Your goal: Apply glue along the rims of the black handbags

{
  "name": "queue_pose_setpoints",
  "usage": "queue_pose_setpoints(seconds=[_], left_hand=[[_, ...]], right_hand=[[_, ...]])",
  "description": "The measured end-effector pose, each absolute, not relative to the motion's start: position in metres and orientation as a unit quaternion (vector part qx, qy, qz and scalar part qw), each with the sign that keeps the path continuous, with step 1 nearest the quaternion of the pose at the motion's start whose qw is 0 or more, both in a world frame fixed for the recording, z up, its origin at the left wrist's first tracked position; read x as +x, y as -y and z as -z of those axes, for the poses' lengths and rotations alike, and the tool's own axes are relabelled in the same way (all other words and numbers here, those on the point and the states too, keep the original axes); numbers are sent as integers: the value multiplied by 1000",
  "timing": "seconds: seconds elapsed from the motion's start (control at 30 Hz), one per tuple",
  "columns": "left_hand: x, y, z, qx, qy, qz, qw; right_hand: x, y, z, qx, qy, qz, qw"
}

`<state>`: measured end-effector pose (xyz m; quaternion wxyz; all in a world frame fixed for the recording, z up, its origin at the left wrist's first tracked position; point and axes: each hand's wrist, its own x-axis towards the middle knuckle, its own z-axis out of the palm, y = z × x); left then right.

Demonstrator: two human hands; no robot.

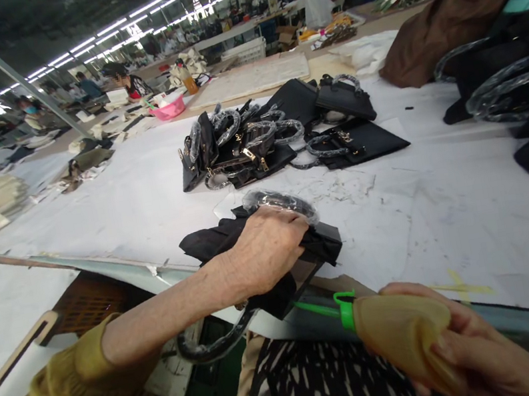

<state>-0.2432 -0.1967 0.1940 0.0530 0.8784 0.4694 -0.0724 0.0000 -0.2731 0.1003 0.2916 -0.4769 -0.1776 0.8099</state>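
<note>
My left hand (268, 251) is closed on a black handbag (323, 242) at the near edge of the white table (449, 208). The bag's plastic-wrapped handle (279, 201) arches just beyond my fingers. A second wrapped handle (213, 347) hangs below the table edge. My right hand (476, 345) squeezes a soft yellowish glue bottle (404, 337) with a green cap and a thin green nozzle (319, 308). The nozzle points at the underside of the bag.
A heap of black handbags (279, 135) with wrapped handles lies in the middle of the table. More black bags (521, 94) and brown cloth (447, 18) sit at the right. A pink bowl (168, 109) stands farther back. Other people work at distant tables.
</note>
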Motion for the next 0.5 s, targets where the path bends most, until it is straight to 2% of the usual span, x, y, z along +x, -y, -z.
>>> queue_pose_setpoints(seconds=[0.5], left_hand=[[-243, 196, -190, 869, -489, 46, 55]], right_hand=[[-13, 275, -120, -524, 121, -770, 344]])
